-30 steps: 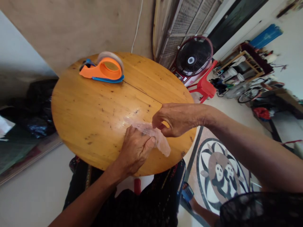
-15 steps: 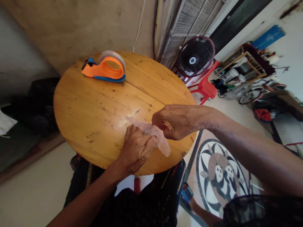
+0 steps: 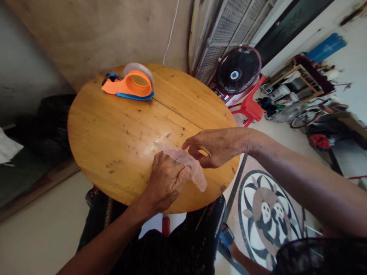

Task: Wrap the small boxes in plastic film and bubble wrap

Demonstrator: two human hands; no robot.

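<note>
Near the front edge of the round wooden table [image 3: 120,126], my left hand [image 3: 168,177] is closed on a thin, translucent pinkish plastic piece [image 3: 197,173], perhaps a small bag. One end of the plastic sticks out past my thumb to the right; another part lies toward the table's middle. My fingers hide some of it. My right hand [image 3: 212,147] hovers at the plastic's far right edge, index finger lifted apart from the other bent fingers, with nothing visible in it. Whether its fingertips touch the plastic I cannot tell.
An orange and blue tape dispenser [image 3: 133,86] with a tape roll stands at the table's far left. Beyond the right edge are a dark red fan [image 3: 236,74] and a red plastic chair [image 3: 249,109]. A wooden panel [image 3: 100,34] rises behind the table.
My right hand's fingers have loosened from a closed grip at the plastic, the index finger now lifted away. My left hand keeps its hold. The view has shifted slightly.
</note>
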